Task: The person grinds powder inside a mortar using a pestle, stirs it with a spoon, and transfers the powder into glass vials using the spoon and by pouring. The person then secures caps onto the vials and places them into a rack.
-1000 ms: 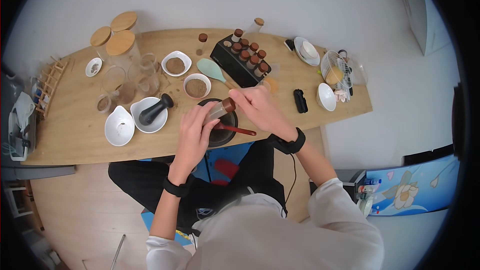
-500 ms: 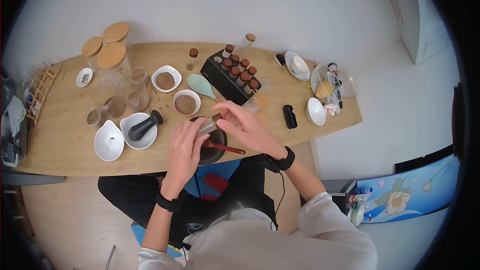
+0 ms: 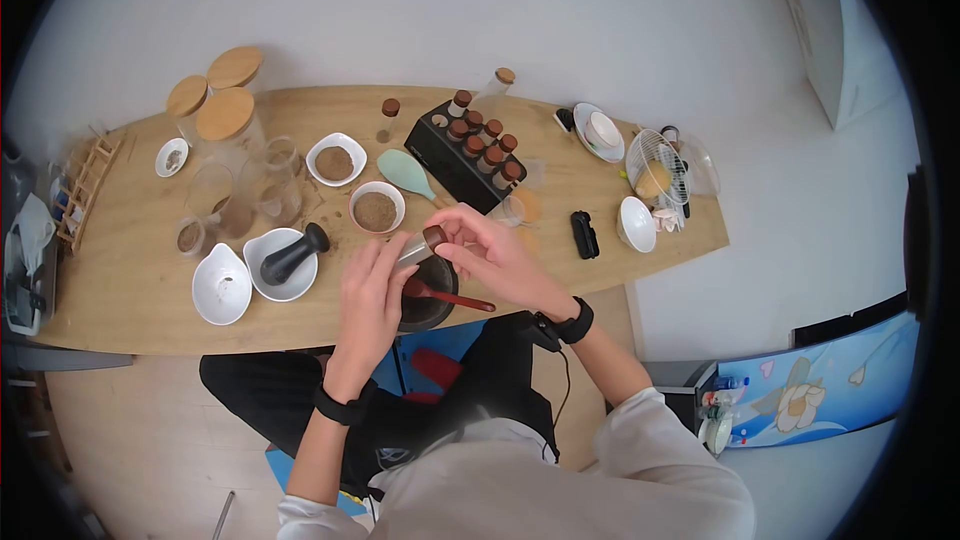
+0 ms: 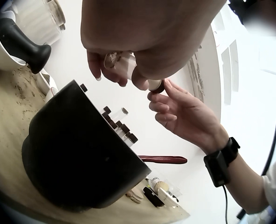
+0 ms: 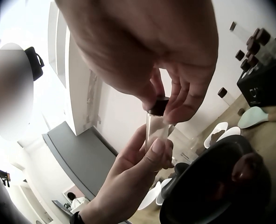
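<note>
A small clear spice bottle (image 5: 155, 129) is held over a dark mortar bowl (image 3: 428, 317), tilted in the head view. My left hand (image 3: 368, 302) grips its glass body, thumb on one side and fingers on the other. At the other end, my right hand (image 3: 500, 258) pinches the brown cap (image 5: 158, 107) between thumb and fingertips. The cap sits on the bottle's mouth, and some pale contents (image 4: 112, 59) show at its bottom end. Below the hands, a red-handled spoon (image 3: 458, 298) leans in the mortar with its handle over the rim.
A black rack (image 3: 462, 165) of brown-capped bottles stands behind the hands. Bowls of brown powder (image 3: 375, 210), a green spatula (image 3: 404, 170) and a white bowl with a black pestle (image 3: 290, 258) lie nearby. Glass jars with wooden lids (image 3: 226, 115) stand back left.
My right fingers loosen around the cap, then close on it again with a shifted hold. My left hand keeps the bottle over the mortar. The head view has shifted slightly.
</note>
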`<state>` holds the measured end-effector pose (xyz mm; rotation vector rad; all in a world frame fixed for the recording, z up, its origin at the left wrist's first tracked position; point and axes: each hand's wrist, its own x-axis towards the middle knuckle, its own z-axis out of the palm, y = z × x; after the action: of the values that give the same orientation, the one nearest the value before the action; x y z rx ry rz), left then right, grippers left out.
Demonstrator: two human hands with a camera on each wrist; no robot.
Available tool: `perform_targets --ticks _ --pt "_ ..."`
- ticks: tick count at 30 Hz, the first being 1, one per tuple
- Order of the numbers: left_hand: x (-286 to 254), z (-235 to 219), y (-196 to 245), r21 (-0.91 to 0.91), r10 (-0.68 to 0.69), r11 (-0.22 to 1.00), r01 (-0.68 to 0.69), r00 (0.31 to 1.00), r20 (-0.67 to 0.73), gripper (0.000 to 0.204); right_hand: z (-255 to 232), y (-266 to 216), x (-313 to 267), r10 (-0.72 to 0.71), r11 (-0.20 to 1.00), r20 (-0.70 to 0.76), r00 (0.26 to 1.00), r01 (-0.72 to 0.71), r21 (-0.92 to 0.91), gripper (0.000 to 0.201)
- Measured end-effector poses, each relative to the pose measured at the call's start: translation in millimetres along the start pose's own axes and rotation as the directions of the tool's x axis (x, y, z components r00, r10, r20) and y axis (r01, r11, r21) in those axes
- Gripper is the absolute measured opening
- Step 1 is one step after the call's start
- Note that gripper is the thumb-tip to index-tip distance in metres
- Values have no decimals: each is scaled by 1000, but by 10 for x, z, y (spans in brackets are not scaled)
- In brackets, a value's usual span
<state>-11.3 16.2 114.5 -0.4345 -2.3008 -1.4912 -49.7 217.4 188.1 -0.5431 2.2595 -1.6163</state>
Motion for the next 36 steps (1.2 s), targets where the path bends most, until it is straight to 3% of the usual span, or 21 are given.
perform_targets --ticks 6,10,12,14,16,19,20,22,28,32,35,36 --pt "-19 -4 17 196 76 978 -78 997 16 38 -19 187 3 167 976 37 985 -171 139 22" --pt "30 26 21 161 75 984 -78 997 24 42 -74 160 -18 119 991 -18 993 -117 72 22" --pt "101 15 113 106 43 994 -40 999 -25 51 -215 73 -12 -39 992 -243 969 8 -124 22" --pt "96 53 46 106 12 994 -5 998 -61 54 -493 7 -17 -137 971 -481 866 22 -237 22" --pt "45 102 -58 130 -39 990 47 997 -66 57 -903 106 -7 -293 891 -591 752 -10 -454 22" --pt "-35 178 -170 131 -95 986 99 995 -35 49 -1332 305 -3 -295 860 -638 711 -93 -502 23" --pt "-67 210 -217 131 -97 986 100 995 -33 49 -1429 406 -6 -293 861 -639 711 -95 -500 23" --pt "-103 264 -286 148 -109 982 115 993 -44 41 -1571 622 -7 -240 781 -622 745 -233 -580 28" --pt "-93 237 -261 187 -87 979 83 996 9 33 -1653 949 48 -212 733 -547 810 -239 -637 32" --pt "-112 263 -323 122 -81 989 83 997 -16 32 -1782 874 193 -203 701 -509 837 -239 -672 32" --pt "-109 250 -309 113 -102 988 103 995 -13 31 -1786 632 321 -155 626 -415 897 -236 -744 32" --pt "-108 249 -309 117 -98 988 99 995 -16 31 -1775 558 357 -70 585 -364 929 -257 -769 31"
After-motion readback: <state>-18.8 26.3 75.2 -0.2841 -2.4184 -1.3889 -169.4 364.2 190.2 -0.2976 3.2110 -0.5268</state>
